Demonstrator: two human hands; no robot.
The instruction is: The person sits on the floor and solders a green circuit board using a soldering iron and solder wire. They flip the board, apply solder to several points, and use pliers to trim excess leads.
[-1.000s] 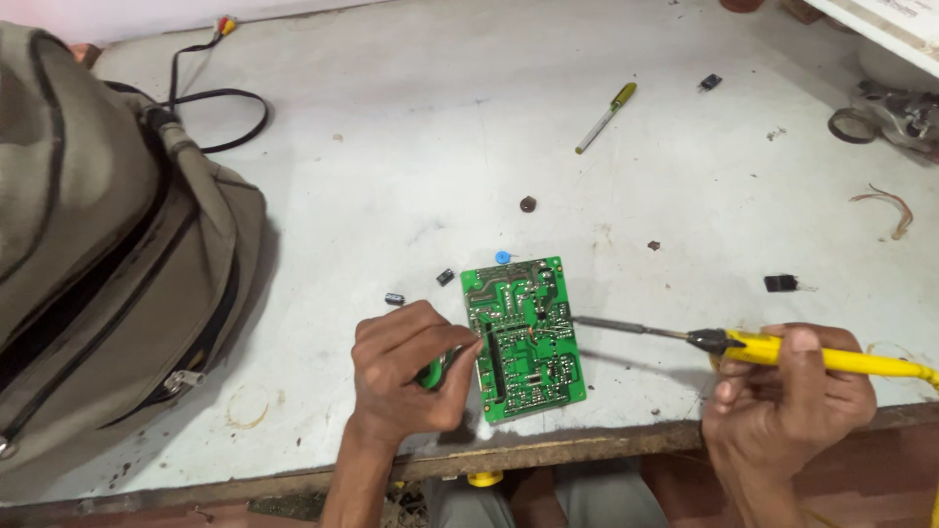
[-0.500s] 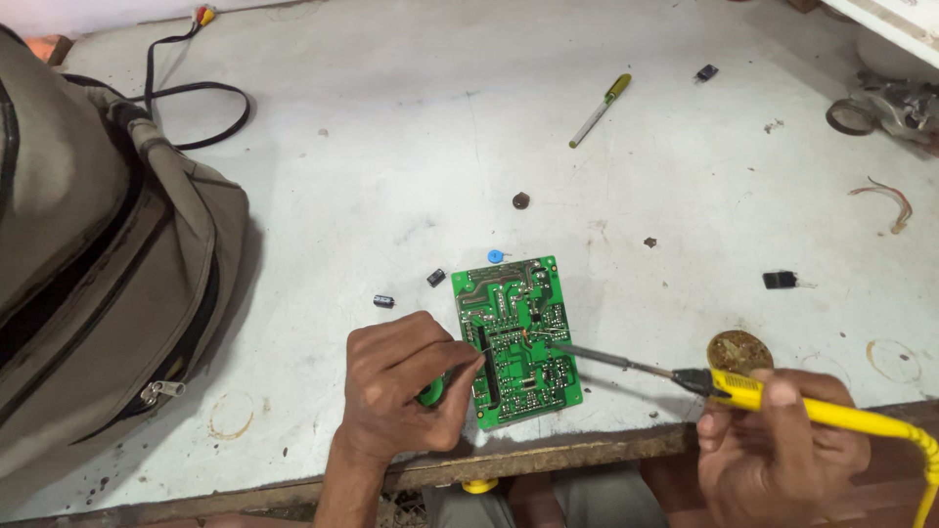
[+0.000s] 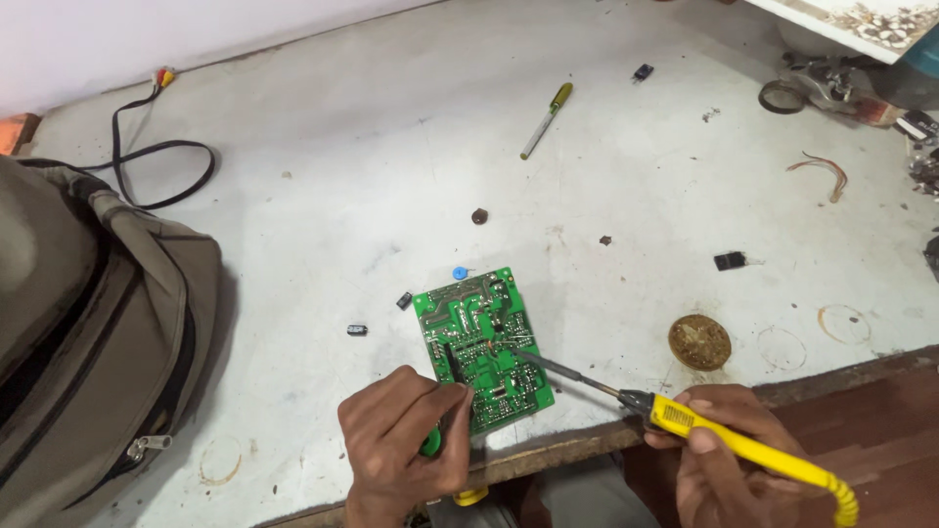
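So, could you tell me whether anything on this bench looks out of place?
Yes: small loose components lie scattered on the white bench around the green circuit board, and the board sits close to the bench's front edge.

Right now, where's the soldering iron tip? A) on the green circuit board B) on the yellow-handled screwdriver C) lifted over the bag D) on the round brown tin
A: the right hand holds the yellow soldering iron with its tip resting on the green circuit board, well apart from the round brown tin.
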